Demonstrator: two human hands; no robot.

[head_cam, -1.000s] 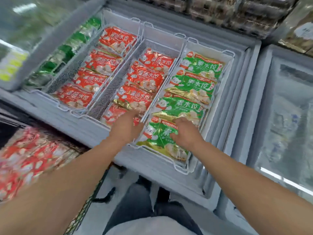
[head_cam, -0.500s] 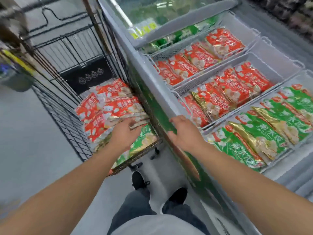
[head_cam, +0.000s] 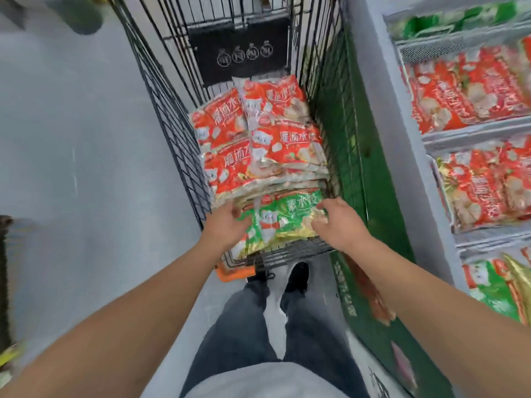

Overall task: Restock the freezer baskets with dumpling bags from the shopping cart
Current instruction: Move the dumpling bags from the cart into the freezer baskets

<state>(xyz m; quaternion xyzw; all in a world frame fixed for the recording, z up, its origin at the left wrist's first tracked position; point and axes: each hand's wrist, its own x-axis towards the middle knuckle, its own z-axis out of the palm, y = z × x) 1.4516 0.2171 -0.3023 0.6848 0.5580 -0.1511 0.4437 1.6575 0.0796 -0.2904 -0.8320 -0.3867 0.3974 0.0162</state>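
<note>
- The green dumpling bag [head_cam: 283, 218] lies at the near end of the shopping cart [head_cam: 324, 248]
- My left hand [head_cam: 227, 225] and right hand [head_cam: 339, 222] curl round its two sides
- It looks cold, slippery and lumpy, so I would hold both edges tight

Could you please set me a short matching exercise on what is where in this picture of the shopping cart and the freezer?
Things:
1. green dumpling bag
2. red dumpling bags
3. shoe
4. freezer baskets

Places:
A. stacked further back in the cart
B. on the floor below the cart's near end
C. along the right edge of the picture
D. between the left hand and the right hand

Pairs: 1-D, 2-A, 3-B, 4-C
</note>
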